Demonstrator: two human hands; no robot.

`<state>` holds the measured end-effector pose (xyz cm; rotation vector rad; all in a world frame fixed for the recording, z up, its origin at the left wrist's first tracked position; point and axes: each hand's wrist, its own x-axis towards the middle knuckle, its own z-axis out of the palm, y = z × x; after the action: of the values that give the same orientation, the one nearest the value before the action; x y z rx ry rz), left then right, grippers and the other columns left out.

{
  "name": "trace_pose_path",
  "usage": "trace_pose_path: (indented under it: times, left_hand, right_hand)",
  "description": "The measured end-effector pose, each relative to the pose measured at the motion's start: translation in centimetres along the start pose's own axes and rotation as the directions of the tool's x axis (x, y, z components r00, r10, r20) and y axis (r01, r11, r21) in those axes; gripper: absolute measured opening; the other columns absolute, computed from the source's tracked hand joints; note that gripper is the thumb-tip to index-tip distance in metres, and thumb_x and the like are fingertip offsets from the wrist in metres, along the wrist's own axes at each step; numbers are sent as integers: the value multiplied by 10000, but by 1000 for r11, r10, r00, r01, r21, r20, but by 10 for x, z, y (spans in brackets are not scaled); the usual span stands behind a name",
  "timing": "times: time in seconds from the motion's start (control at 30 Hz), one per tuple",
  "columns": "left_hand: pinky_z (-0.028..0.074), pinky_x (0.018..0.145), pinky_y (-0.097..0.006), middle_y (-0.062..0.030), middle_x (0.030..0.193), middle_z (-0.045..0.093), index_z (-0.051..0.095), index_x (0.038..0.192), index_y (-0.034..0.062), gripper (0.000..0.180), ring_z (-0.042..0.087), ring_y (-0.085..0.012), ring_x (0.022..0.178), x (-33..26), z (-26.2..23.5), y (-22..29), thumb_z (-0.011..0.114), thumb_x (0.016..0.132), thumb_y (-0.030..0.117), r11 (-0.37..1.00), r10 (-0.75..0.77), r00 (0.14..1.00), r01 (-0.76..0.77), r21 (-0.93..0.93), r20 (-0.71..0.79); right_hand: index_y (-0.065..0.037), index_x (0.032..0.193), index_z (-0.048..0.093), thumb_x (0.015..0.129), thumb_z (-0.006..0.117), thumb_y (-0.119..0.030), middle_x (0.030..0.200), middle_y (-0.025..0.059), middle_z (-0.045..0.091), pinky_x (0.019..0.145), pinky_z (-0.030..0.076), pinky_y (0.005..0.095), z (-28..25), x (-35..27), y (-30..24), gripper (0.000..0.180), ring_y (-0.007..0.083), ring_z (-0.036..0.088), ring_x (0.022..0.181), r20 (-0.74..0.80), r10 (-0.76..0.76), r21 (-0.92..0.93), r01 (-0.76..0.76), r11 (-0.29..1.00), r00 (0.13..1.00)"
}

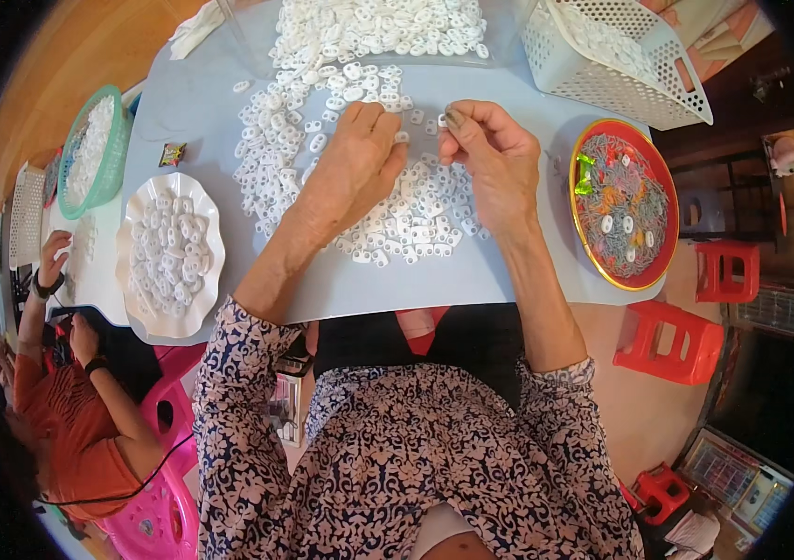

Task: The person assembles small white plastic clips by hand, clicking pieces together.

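Observation:
Many small white plastic pieces with two holes (266,173) lie loose over the table in front of me. My right hand (498,159) pinches one such white piece (444,120) between thumb and forefinger, just above the table. My left hand (355,168) is bent down over the middle of the spread, its fingers curled together. Another white piece (401,137) shows at the tips of its thumb and forefinger, apparently gripped there. The left fingertips are partly hidden by the back of the hand.
A clear tray heaped with white pieces (378,28) and a white perforated basket (602,79) stand at the back. A scalloped plate (213,257) is at left, a red gold-rimmed tray of grey strands (672,219) at right. Left, a person in orange (89,439) sits near a green basket (120,154).

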<state>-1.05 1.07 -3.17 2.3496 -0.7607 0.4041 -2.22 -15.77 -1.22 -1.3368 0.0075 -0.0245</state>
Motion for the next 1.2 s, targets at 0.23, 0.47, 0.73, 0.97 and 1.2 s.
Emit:
trace_pose_path:
  times: [0.23, 0.47, 0.73, 0.97, 1.2]
  left_hand:
    - [433, 599, -288, -88, 738, 549, 541, 916, -16, 133, 500, -154, 646, -1, -14, 12, 604, 839, 73, 775, -296, 954, 268, -572, 45]
    - [431, 622, -260, -34, 748, 550, 565, 936, -9, 149, 510, -117, 692, -3, -9, 12, 604, 834, 93, 708, -300, 950, 284, -647, 88]
    - [416, 678, -223, -17, 812, 536, 573, 935, -6, 100, 493, -86, 759, -1, -2, 15, 583, 844, 34, 487, -390, 918, 275, -829, 75]
    - [430, 702, -200, 20, 829, 569, 596, 933, 16, 81, 519, -49, 749, -2, -7, 7, 585, 857, 42, 359, -455, 884, 293, -886, 107]
    - [445, 713, -223, 13, 861, 603, 626, 977, 22, 131, 539, -82, 746, -4, -7, 1, 589, 858, 63, 236, -483, 866, 275, -932, 133]
  right_hand:
    - [12, 970, 612, 901, 596, -106, 869, 75, 649, 640, 504, 236, 0, -1, -1, 138, 108, 609, 724, 72, 46, 36, -49, 998, 996]
    - [6, 987, 602, 900, 589, -84, 905, 74, 648, 685, 502, 221, 0, -1, 0, 126, 101, 608, 765, 111, 4, 69, -11, 998, 994]
    - [16, 1037, 629, 881, 612, -65, 883, 64, 649, 722, 512, 239, 0, -3, 6, 177, 107, 605, 759, 161, -9, 61, -1, 998, 987]
    - [24, 1060, 639, 882, 620, -90, 856, 72, 651, 709, 513, 252, -1, -4, 8, 212, 117, 607, 763, 145, 20, 0, -21, 1000, 989]
    - [25, 1058, 638, 886, 604, -60, 848, 60, 648, 694, 510, 241, 3, -7, 2, 195, 112, 614, 758, 165, -13, -109, 32, 993, 986]
